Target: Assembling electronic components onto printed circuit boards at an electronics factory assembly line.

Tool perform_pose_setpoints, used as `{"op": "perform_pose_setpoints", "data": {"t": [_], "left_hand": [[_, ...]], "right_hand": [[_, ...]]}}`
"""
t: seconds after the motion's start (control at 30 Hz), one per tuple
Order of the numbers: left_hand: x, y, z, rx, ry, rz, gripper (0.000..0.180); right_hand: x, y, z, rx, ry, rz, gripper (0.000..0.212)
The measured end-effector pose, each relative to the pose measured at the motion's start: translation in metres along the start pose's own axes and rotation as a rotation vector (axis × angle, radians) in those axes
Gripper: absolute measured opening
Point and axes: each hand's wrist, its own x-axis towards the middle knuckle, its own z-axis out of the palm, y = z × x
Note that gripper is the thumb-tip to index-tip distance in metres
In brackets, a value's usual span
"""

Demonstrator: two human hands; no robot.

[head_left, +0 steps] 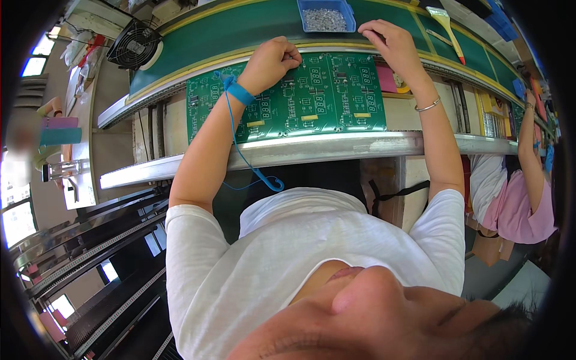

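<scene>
A large green circuit board (282, 117) with several digit displays lies across the metal rails in front of me. My left hand (273, 63) is over its far edge, fingertips pinched close to the board's surface; whatever they hold is too small or hidden. A blue wrist strap (240, 93) with a cord circles my left wrist. Beyond the board's far right corner, my right hand (390, 45) is raised with curled fingers drawn together, just right of a blue bin (303, 21) of small clear parts. I cannot make out anything between those fingers.
A green conveyor belt (204, 39) runs behind the board. On it, a brush (447, 30) lies at the right. A black fan (135, 45) stands far left. The near metal rail (336, 147) crosses before my body. Another person (519, 198) works at the right.
</scene>
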Motion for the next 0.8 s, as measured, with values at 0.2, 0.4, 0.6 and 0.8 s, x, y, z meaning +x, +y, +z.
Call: {"op": "perform_pose_setpoints", "data": {"t": [0.2, 0.4, 0.6, 0.8], "left_hand": [[0.000, 0.000, 0.002, 0.050, 0.005, 0.031, 0.008], [-0.002, 0.003, 0.004, 0.120, 0.013, 0.062, 0.011], [0.000, 0.009, -0.012, -0.427, 0.042, -0.284, 0.019], [0.000, -0.011, -0.023, -1.115, 0.074, -0.418, 0.032]], "right_hand": [[-0.001, -0.011, -0.012, 0.044, -0.067, 0.077, 0.016], [-0.003, -0.016, -0.007, 0.247, -0.238, 0.291, 0.013], [-0.008, -0.007, -0.001, 0.373, -0.341, 0.287, 0.014], [-0.007, -0.013, 0.002, 0.385, -0.369, 0.271, 0.015]]}}
